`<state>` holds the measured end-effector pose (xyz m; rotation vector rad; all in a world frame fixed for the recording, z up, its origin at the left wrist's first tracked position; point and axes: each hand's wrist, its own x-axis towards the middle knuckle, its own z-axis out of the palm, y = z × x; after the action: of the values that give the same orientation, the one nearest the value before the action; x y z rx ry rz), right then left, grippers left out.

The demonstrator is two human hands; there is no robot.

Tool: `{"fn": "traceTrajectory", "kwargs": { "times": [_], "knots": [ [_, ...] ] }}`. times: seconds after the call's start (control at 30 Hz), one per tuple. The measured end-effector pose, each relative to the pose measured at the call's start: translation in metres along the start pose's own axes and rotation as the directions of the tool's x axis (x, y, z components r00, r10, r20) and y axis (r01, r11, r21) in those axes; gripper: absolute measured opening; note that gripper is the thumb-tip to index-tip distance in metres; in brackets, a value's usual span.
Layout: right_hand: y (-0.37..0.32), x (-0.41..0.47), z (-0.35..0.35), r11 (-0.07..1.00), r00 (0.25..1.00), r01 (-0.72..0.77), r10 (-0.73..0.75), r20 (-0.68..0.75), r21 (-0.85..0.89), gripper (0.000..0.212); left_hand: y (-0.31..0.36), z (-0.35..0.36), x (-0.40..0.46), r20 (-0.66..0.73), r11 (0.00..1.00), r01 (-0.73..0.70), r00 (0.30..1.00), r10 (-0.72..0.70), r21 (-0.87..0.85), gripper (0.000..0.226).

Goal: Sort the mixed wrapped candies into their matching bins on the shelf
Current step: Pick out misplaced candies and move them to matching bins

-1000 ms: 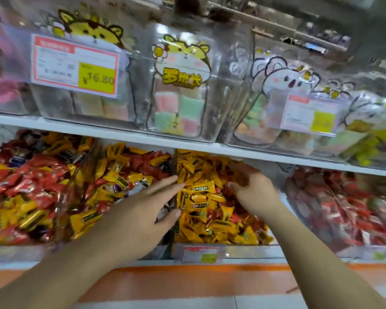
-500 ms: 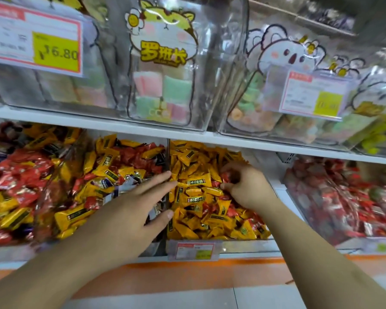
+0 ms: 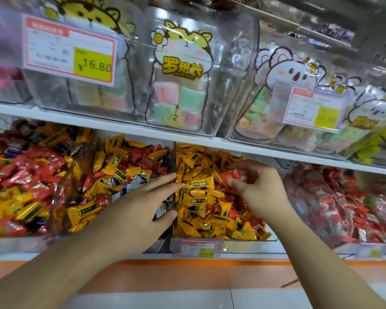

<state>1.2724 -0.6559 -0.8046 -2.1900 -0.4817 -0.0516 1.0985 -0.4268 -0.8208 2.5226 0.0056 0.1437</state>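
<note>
My right hand (image 3: 257,188) pinches a red wrapped candy (image 3: 231,176) between thumb and fingers, just above the bin of mostly yellow candies (image 3: 201,197). A few red candies still lie among the yellow ones. My left hand (image 3: 140,207) lies flat with straight fingers on the mixed red, yellow and white candies (image 3: 118,170) of the bin to the left, fingertips at the clear divider (image 3: 173,170). Further left is another mixed red and yellow bin (image 3: 20,181). A bin of red candies (image 3: 334,206) stands to the right.
The white upper shelf (image 3: 187,137) hangs low over the bins and carries clear tubs of pastel sweets (image 3: 178,101) with price tags (image 3: 69,54). A small price label (image 3: 197,248) clips to the lower shelf's front edge. Orange and white floor (image 3: 187,277) lies below.
My right hand dug into the yellow bin, then lifted out holding a red candy. My left hand stayed in place on the neighbouring bin. The camera moved a little closer.
</note>
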Motion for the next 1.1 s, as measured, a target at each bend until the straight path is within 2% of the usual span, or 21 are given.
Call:
{"fn": "traceTrajectory", "kwargs": {
  "times": [0.13, 0.23, 0.33, 0.43, 0.53, 0.6, 0.7, 0.8, 0.87, 0.97, 1.1],
  "knots": [
    [-0.044, -0.019, 0.014, 0.959, 0.992, -0.003, -0.033, 0.122, 0.283, 0.028, -0.002, -0.011, -0.005, -0.108, 0.995, 0.047, 0.993, -0.056, -0.089, 0.051],
    [-0.078, -0.034, 0.034, 0.894, 0.971, -0.001, -0.106, 0.214, 0.448, 0.029, -0.005, -0.03, -0.014, -0.106, 0.944, 0.109, 0.983, -0.148, -0.31, 0.061],
    [-0.107, -0.045, 0.061, 0.85, 0.943, -0.009, -0.169, 0.288, 0.528, 0.03, -0.01, -0.052, -0.027, -0.042, 0.822, 0.132, 0.982, -0.186, -0.555, 0.069],
    [-0.133, -0.054, 0.089, 0.838, 0.919, -0.013, -0.205, 0.337, 0.546, 0.028, -0.025, -0.076, -0.044, -0.102, 0.795, 0.129, 0.967, -0.233, -0.593, 0.053],
    [-0.16, -0.061, 0.12, 0.875, 0.919, 0.02, -0.207, 0.336, 0.484, 0.024, -0.051, -0.096, -0.061, -0.194, 0.808, 0.167, 0.925, -0.327, -0.565, 0.033],
    [-0.177, -0.065, 0.142, 0.89, 0.924, 0.039, -0.206, 0.324, 0.455, 0.021, -0.069, -0.11, -0.072, -0.204, 0.801, 0.203, 0.905, -0.372, -0.563, 0.025],
    [-0.201, -0.069, 0.177, 0.888, 0.93, 0.077, -0.228, 0.29, 0.453, 0.019, -0.096, -0.129, -0.084, -0.281, 0.846, 0.252, 0.866, -0.413, -0.469, 0.026],
    [-0.221, -0.064, 0.21, 0.882, 0.935, 0.073, -0.223, 0.277, 0.466, 0.02, -0.118, -0.142, -0.091, -0.42, 0.884, 0.342, 0.785, -0.456, -0.32, 0.023],
    [-0.228, -0.058, 0.228, 0.92, 0.927, 0.117, -0.236, 0.29, 0.374, 0.027, -0.129, -0.146, -0.094, -0.473, 0.878, 0.403, 0.74, -0.479, -0.258, 0.022],
    [-0.226, -0.053, 0.235, 0.958, 0.897, 0.245, -0.283, 0.339, 0.151, 0.046, -0.136, -0.146, -0.094, -0.483, 0.871, 0.456, 0.73, -0.484, -0.184, 0.031],
    [-0.211, -0.06, 0.207, 0.953, 0.881, 0.3, -0.291, 0.373, 0.037, 0.05, -0.127, -0.137, -0.087, -0.453, 0.891, 0.428, 0.771, -0.449, -0.155, 0.041]
  ]
}}
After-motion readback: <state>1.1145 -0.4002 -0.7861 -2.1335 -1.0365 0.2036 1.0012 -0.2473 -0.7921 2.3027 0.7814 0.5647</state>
